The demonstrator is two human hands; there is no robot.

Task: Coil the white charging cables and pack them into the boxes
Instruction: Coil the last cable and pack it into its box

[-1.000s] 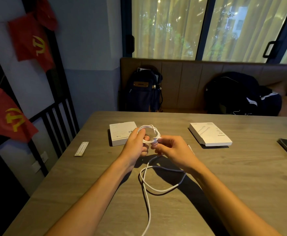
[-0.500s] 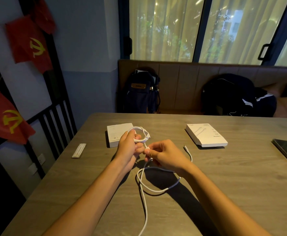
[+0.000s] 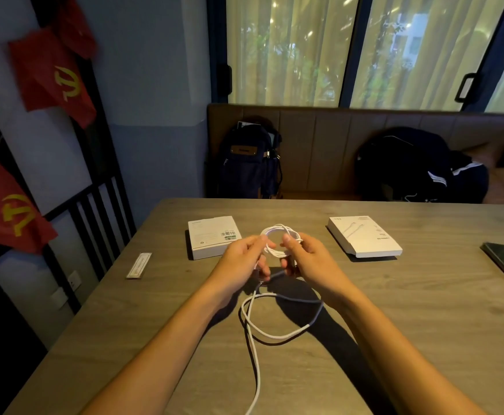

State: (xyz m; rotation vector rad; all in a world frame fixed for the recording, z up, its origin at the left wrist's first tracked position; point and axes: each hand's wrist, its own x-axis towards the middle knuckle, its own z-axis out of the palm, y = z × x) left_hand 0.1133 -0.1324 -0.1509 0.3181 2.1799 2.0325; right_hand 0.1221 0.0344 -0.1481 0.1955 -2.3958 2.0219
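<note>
A white charging cable is held part-coiled above the table, between two white boxes.

The small coil is pinched on one side by the curled fingers of the left hand and on the other by those of the right hand. The slack is left in a loose loop on the wood and trails off the near edge. A barcode sticker with a green strip is seen on the left box. A cable drawing is printed on the right box, but its lettering is too small to be read. A yellow hammer-and-sickle emblem is borne by the red flags.
</note>
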